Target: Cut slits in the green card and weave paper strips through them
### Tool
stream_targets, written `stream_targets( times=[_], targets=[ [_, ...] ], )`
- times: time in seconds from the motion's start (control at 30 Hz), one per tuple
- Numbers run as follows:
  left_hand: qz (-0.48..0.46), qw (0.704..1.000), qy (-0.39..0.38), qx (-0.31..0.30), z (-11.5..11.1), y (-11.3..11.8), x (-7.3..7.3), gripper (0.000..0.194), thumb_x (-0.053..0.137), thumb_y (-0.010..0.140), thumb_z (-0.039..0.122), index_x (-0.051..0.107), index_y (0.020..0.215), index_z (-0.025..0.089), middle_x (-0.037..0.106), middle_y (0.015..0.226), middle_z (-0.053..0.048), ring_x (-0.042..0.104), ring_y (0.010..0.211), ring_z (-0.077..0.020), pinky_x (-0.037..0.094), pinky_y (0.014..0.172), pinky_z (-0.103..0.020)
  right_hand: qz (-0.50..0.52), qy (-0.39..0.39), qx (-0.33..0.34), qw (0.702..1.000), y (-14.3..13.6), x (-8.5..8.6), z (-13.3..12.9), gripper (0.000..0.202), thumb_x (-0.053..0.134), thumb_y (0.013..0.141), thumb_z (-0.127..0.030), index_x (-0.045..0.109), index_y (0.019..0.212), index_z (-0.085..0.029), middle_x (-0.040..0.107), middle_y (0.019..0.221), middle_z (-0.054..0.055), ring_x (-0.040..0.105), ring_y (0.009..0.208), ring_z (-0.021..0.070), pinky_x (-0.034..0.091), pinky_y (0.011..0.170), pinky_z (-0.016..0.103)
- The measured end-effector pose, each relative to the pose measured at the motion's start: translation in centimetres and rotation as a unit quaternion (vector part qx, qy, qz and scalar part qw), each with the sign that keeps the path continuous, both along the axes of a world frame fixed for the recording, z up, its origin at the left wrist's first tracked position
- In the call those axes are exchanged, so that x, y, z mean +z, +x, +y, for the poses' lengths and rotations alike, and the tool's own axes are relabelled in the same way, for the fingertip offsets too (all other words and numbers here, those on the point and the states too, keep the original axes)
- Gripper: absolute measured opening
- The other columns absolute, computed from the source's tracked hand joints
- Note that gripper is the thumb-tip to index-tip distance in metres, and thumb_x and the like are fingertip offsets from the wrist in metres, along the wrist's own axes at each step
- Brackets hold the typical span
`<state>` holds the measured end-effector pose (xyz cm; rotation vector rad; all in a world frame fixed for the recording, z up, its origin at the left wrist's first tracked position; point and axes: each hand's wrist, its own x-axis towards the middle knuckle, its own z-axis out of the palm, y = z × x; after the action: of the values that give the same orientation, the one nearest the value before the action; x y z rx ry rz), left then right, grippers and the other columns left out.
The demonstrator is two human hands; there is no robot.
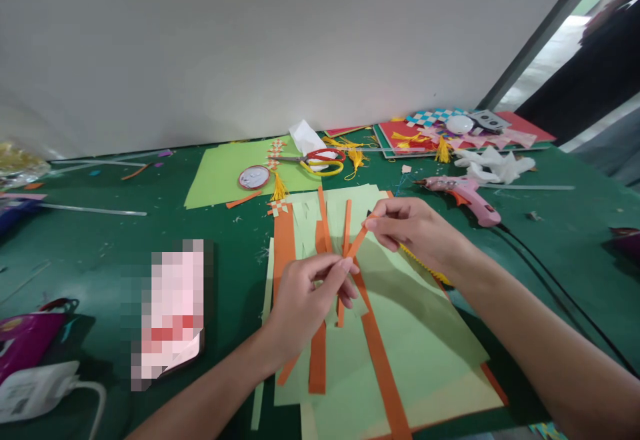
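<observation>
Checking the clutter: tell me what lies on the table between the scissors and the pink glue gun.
In the head view, yellow tassels lie just right of the scissors; beyond them is green table with small scraps before the pink glue gun.

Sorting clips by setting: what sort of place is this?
Probably a craft table: a green work surface strewn with paper strips, scissors and a pink glue gun, with both hands pinching an orange strip.

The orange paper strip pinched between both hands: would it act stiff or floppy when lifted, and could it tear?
The orange paper strip is thin and narrow, so it probably flops unless held taut, as the left hand and right hand pinch its two ends. It likely weighs almost nothing and could crease or tear under a hard pull.
</observation>
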<state>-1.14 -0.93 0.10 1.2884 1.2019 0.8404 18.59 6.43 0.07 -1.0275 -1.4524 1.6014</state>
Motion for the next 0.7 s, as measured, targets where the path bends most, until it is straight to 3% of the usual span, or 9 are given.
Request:
stream_targets(
  times=[0.13, 0.23, 0.47, 0.7],
  targets=[
    [0.003, 1.000, 0.004, 0.001, 0.0, 0.0, 0.1, 0.028, 0.055, 0.094, 0.033, 0.068, 0.077, 0.015, 0.065, 0.062, 0.000, 0.062, 0.053, -0.0095, 0.046, 0.047, -0.017, 0.056, -0.001, -0.065, 0.996, 0.6, -0.2, 0.7, 0.022, 0.072, 0.080, -0.025, 0.059, 0.064, -0.017, 0.042, 0.048, -0.006, 0.039, 0.045, 0.0066, 0.023, 0.047, 0.025],
    [-0.005, 1.000, 0.002, 0.005, 0.1, 0.0, 0.0, 0.028, 0.054, 0.095, 0.032, 0.067, 0.077, 0.016, 0.065, 0.061, 0.000, 0.062, 0.053, -0.0095, 0.046, 0.049, -0.017, 0.066, -0.008, -0.073, 0.995, 0.8, -0.2, 0.9, 0.022, 0.070, 0.081, -0.026, 0.058, 0.065, -0.017, 0.037, 0.048, -0.007, 0.041, 0.045, 0.0072, 0.024, 0.048, 0.025],
    [-0.015, 1.000, 0.005, 0.018, 0.2, 0.1, 0.0, 0.025, 0.052, 0.095, 0.029, 0.065, 0.077, 0.017, 0.065, 0.060, 0.001, 0.062, 0.052, -0.0095, 0.047, 0.054, -0.018, -0.078, -0.022, 0.112, 0.990, -0.5, 0.4, -0.4, 0.014, 0.066, 0.083, -0.030, 0.062, 0.078, -0.017, 0.053, 0.058, -0.004, 0.047, 0.051, 0.0089, 0.032, 0.048, 0.023],
    [-0.002, 1.000, -0.012, 0.000, 0.2, 0.1, -0.2, 0.030, 0.051, 0.096, 0.034, 0.063, 0.074, 0.017, 0.065, 0.062, 0.000, 0.061, 0.053, -0.0099, 0.043, 0.047, -0.017, -0.126, -0.019, 0.141, 0.982, -1.6, -0.6, -1.0, 0.014, 0.062, 0.080, -0.029, 0.058, 0.074, -0.017, 0.053, 0.056, -0.003, 0.048, 0.053, 0.0110, 0.035, 0.049, 0.025]
  ],
)
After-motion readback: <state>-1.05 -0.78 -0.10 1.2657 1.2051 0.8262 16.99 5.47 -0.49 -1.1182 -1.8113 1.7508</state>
